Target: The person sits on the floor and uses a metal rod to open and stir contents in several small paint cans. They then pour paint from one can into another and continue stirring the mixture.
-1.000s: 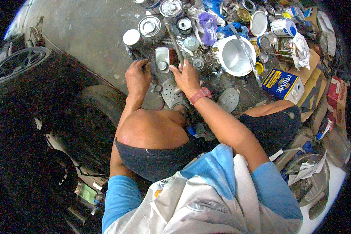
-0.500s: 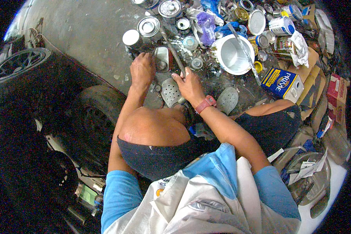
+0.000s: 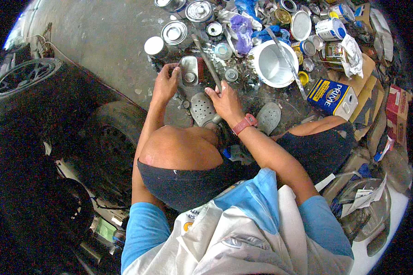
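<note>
My right hand [image 3: 228, 104], a red watch on its wrist, is closed around the lower end of a long, worn grey-brown bar [image 3: 206, 59]. The bar slants up and away to the left. Beside a rectangular metal tin [image 3: 189, 73] with reddish sides, my left hand [image 3: 166, 85] has its thumb and bent fingers a little apart, the tips close to the tin's left edge. Nothing shows between them; whether they touch the tin, I cannot tell. A round cap sits on the tin's top. Just nearer than the tin is a grey perforated clog [image 3: 202, 110] on my foot.
Paint cans, including a white-lidded can [image 3: 155, 46], crowd the far floor. A white bucket [image 3: 274, 64] carries a paint-smeared strip [image 3: 287, 59] across its rim. A blue-and-yellow rectangular can [image 3: 331, 98] lies at the right near cardboard. Tyres [image 3: 110, 128] stand at the left.
My left hand has turned and drawn slightly nearer, uncovering more of the tin's left edge. The bar in my right hand has shifted slightly right.
</note>
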The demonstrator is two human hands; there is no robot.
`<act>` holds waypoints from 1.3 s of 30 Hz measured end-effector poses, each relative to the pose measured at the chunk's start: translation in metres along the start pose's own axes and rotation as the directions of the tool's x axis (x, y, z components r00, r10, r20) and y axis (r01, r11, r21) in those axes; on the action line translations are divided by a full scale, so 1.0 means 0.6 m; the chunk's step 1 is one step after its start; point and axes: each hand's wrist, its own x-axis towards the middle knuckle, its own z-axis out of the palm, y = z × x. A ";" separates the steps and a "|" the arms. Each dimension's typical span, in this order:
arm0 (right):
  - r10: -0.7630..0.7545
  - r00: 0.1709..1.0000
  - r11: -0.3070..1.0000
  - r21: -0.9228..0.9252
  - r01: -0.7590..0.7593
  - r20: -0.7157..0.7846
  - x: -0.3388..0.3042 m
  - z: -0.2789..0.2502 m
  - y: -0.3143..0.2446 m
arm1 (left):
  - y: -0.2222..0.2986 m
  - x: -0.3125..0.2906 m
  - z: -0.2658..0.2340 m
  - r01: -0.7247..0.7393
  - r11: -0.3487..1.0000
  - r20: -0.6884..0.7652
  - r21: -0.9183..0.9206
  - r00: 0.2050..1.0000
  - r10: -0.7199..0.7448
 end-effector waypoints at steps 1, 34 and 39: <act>0.002 1.000 1.000 -0.001 -0.002 0.007 0.000 -0.001 0.001 | 0.002 0.000 0.000 0.020 1.000 -0.011 0.001 1.000 -0.020; -0.056 0.998 0.992 -0.111 0.058 0.024 0.018 0.006 -0.023 | 0.028 -0.004 -0.013 -0.271 0.807 -0.145 0.525 0.906 0.399; -0.003 0.998 0.994 -0.108 0.010 0.063 0.016 0.006 -0.027 | 0.024 0.001 -0.009 -0.254 0.798 -0.129 0.546 0.916 0.379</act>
